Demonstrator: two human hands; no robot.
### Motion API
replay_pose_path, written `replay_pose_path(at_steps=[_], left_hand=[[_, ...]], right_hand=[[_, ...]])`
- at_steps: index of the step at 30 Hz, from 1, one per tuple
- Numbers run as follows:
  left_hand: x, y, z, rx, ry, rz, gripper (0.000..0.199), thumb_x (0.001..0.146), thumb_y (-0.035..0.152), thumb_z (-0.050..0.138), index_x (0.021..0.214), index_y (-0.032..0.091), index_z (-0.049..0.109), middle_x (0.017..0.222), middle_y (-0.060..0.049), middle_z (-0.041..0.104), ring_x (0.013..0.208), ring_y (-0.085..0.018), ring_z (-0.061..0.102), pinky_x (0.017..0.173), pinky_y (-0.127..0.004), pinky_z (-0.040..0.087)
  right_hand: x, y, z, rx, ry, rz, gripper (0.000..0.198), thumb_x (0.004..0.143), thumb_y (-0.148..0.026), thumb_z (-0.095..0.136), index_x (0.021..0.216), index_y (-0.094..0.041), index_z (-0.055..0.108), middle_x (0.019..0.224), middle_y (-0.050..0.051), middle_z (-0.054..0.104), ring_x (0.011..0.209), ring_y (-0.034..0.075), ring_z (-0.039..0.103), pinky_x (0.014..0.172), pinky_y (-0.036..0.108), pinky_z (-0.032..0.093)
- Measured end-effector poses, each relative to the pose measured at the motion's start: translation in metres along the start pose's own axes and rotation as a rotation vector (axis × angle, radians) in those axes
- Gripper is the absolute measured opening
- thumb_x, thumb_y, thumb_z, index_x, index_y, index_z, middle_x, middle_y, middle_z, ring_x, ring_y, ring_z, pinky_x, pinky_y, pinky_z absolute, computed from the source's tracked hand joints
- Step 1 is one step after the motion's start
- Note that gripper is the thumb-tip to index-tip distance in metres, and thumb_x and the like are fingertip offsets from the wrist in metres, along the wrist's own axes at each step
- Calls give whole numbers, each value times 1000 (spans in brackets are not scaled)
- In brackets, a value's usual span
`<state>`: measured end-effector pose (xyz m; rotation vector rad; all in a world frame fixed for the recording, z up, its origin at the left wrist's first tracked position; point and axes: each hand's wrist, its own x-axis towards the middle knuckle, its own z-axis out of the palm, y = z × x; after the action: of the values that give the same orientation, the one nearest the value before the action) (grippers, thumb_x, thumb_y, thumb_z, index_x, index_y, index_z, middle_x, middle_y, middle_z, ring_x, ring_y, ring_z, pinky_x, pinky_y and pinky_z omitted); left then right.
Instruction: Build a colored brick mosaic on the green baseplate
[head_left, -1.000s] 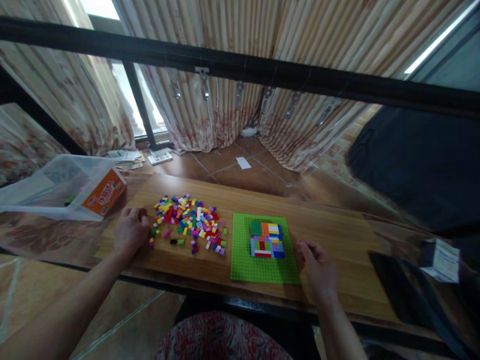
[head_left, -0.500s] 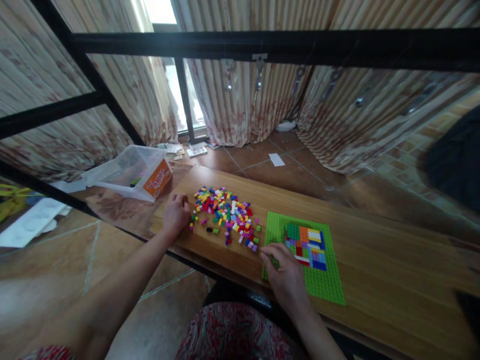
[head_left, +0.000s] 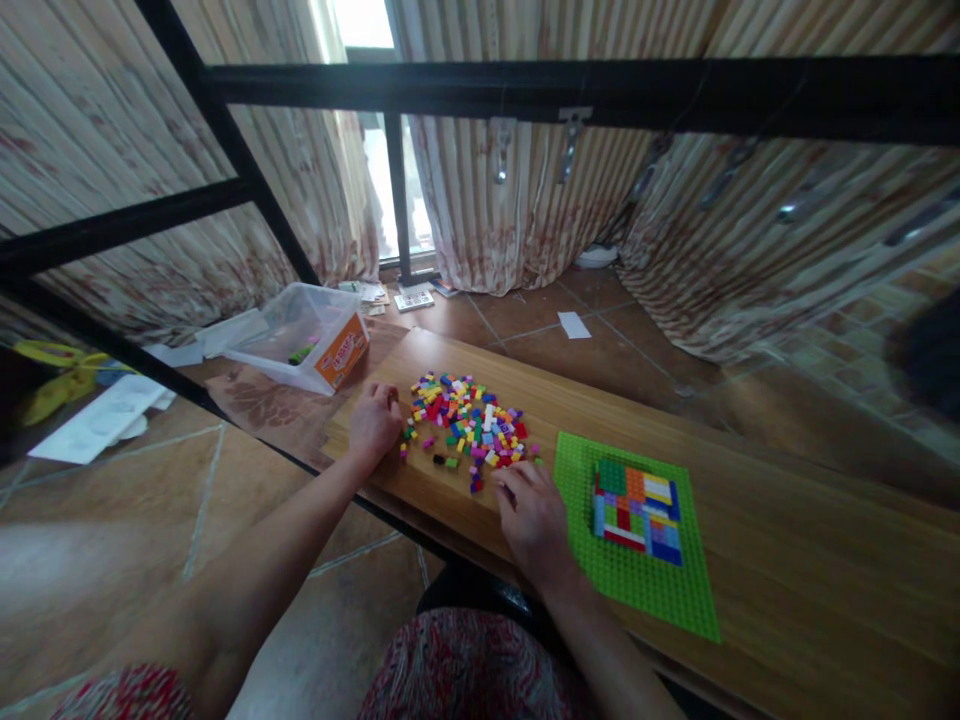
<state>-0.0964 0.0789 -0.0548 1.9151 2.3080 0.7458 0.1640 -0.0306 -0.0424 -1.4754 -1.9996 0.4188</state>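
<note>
Small loose building bricks [head_left: 469,420] in many colours lie in a pile on the wooden table. Beside the pile's left end rests my left hand [head_left: 376,422], its fingers curled; whatever they may hold is hidden. At the pile's near right edge, my right hand [head_left: 534,512] has its fingers bent and drawn together among the bricks, and I cannot make out what is in them. To its right lies a green baseplate [head_left: 637,600]. A flat block of coloured bricks [head_left: 636,510] sits on the plate, in red, blue, orange, green, yellow and white.
A clear plastic box [head_left: 277,345] with an orange label stands beyond the table's left end, with a few green pieces inside. The wooden table [head_left: 810,570] extends right. A black metal frame [head_left: 465,90] crosses ahead, before curtains. Papers [head_left: 97,420] lie at left.
My right hand has moved left from the baseplate's near left edge to the pile's right edge. My left hand stays beside the pile. The whole view has shifted slightly.
</note>
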Motion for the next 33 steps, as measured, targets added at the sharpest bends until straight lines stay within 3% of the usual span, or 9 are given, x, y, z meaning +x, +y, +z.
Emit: replay_pose_path(at_steps=[5,9,14,19,25,33], left_hand=[[0,0,0,-6,-4,-14,26,86,20,45,100,17,67,106,-10,62,94,-22,60,82,-33,46],[0,0,0,-2,4,-3,25,87,21,44,98,17,66,104,-10,62,93,-22,60,81,-32,45],[0,-1,1,4,1,6,25,88,21,44,100,17,66,105,-10,61,94,-22,60,80,-32,45],[0,-2,2,6,4,-1,25,90,24,44,100,18,66,106,-10,61,93,-22,61,80,-32,45],[-1,0,0,5,6,7,25,88,21,44,99,17,66,106,-10,62,94,-21,61,82,-31,45],[0,-1,1,38,11,8,24,87,19,44,97,17,66,104,-10,62,94,-22,61,83,-31,46]], right_hand=[[9,-10,10,-54,-13,-32,19,92,-19,53,91,-24,71,91,6,64,90,22,55,84,35,41],[13,-20,17,-186,20,21,10,88,-29,62,84,-22,68,89,7,64,91,26,54,87,40,40],[15,-32,21,-285,16,62,12,83,-34,68,83,-22,66,88,9,64,89,28,53,82,41,40],[11,-26,18,-305,-3,60,10,86,-31,64,84,-21,65,89,9,64,88,27,53,80,40,38],[13,-9,14,-303,84,39,13,90,-16,56,94,-21,67,90,9,63,91,25,52,80,37,36],[34,-31,37,-228,-6,-59,11,89,-18,58,86,-21,68,88,6,62,89,22,49,81,34,35]])
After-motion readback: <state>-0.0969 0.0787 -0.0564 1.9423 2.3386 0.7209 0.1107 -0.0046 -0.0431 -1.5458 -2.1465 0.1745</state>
